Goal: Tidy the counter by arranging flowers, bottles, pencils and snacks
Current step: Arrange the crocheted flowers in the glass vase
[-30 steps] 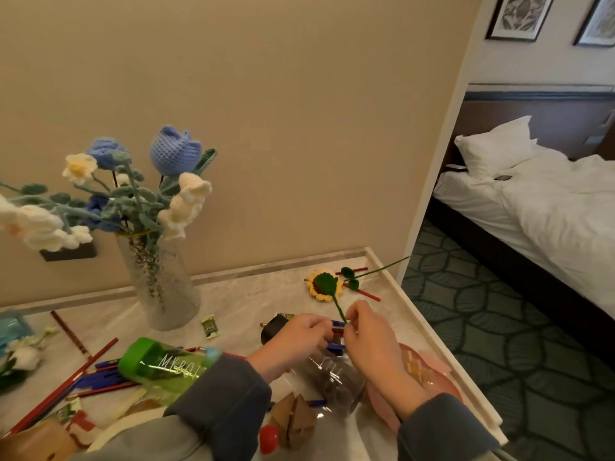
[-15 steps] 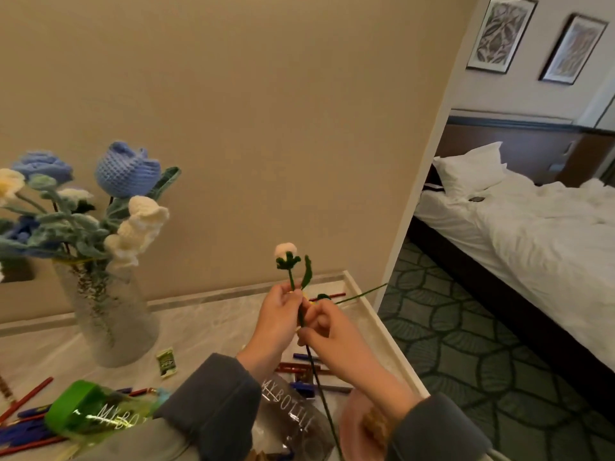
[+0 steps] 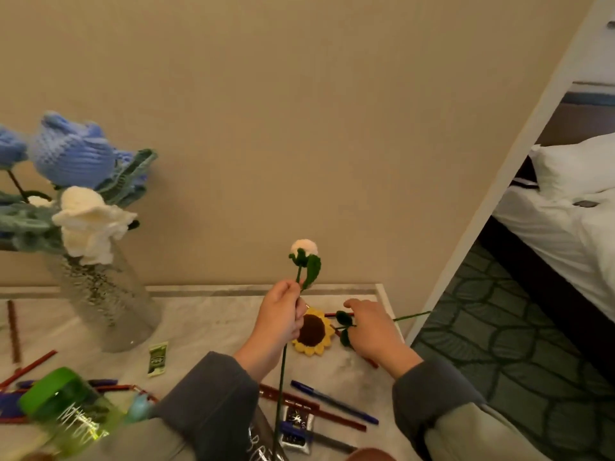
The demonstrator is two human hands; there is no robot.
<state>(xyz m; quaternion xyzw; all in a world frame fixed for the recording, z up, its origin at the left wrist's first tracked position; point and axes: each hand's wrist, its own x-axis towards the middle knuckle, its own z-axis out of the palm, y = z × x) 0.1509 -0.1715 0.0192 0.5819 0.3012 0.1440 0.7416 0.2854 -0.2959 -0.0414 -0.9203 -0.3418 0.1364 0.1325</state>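
Note:
My left hand (image 3: 281, 319) grips the green stem of a crocheted cream rosebud (image 3: 303, 249) and holds it upright above the counter. My right hand (image 3: 372, 329) hovers with fingers apart over the stem of a crocheted sunflower (image 3: 312, 331) that lies flat on the marble counter (image 3: 206, 324). A glass vase (image 3: 109, 304) with blue and cream crocheted flowers (image 3: 80, 188) stands at the left. Red and blue pencils (image 3: 332, 402) lie scattered near the front. A green-capped bottle (image 3: 63, 410) lies at lower left.
A small green snack packet (image 3: 157, 357) lies right of the vase, and a dark snack packet (image 3: 294, 427) among the pencils. The counter's raised edge (image 3: 387, 304) ends at the right, beyond it carpet and a bed (image 3: 565, 221). The wall stands close behind.
My right hand let go of the rosebud stem and dropped toward the sunflower on the counter. My left hand keeps the rosebud raised. The view shifted left and down.

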